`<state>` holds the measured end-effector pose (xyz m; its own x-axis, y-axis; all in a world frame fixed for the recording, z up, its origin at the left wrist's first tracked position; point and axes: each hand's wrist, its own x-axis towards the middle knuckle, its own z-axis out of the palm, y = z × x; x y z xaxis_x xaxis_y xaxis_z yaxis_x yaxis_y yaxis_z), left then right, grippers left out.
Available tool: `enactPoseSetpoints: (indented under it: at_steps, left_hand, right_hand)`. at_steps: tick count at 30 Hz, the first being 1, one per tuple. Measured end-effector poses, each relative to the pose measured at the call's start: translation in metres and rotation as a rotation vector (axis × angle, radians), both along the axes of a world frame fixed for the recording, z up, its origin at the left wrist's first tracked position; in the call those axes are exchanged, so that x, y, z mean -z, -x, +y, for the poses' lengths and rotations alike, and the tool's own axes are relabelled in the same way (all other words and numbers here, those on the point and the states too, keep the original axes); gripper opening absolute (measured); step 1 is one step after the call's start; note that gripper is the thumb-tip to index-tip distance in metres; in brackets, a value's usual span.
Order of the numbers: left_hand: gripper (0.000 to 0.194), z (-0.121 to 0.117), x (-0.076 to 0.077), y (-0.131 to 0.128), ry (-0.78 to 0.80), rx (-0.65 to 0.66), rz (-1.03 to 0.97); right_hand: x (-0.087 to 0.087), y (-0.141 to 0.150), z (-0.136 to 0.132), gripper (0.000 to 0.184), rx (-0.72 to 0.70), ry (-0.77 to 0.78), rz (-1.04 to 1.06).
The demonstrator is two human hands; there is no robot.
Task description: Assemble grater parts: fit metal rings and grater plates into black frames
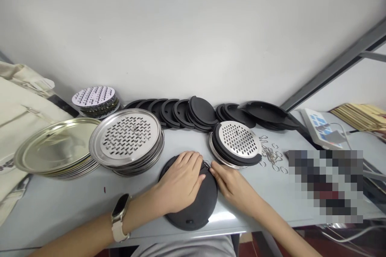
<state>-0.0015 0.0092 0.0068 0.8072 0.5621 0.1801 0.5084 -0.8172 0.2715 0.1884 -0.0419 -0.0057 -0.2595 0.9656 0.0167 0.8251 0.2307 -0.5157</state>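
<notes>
My left hand [181, 180] lies over a round black plastic disc [196, 209], pressing on it near the table's front edge. A small wire ring [206, 164] sits at the disc's far rim. My right hand [233, 186] reaches in from the right, its fingertips pinching that ring. Just beyond stands a steel grater plate seated in a black ring [238, 140]. Loose wire rings [269, 154] lie scattered to its right. A tall stack of perforated steel plates [126, 138] stands to the left of my left hand.
Plain metal trays [56, 146] are stacked at the left, against a cream fabric bag [24, 128]. Black rings and discs [181, 113] stand in a row along the wall. A bundle of flat wooden strips [358, 116] and a white device [319, 128] sit far right. One area is pixelated.
</notes>
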Motion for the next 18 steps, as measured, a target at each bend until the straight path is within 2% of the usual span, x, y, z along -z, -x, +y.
enactPoseSetpoints:
  at_steps: [18]
  left_hand:
    - [0.030, 0.0004, 0.0020, 0.0003, 0.006, 0.002, -0.039]
  right_hand:
    - [0.0021, -0.0015, 0.0000, 0.018, -0.055, -0.071, -0.074]
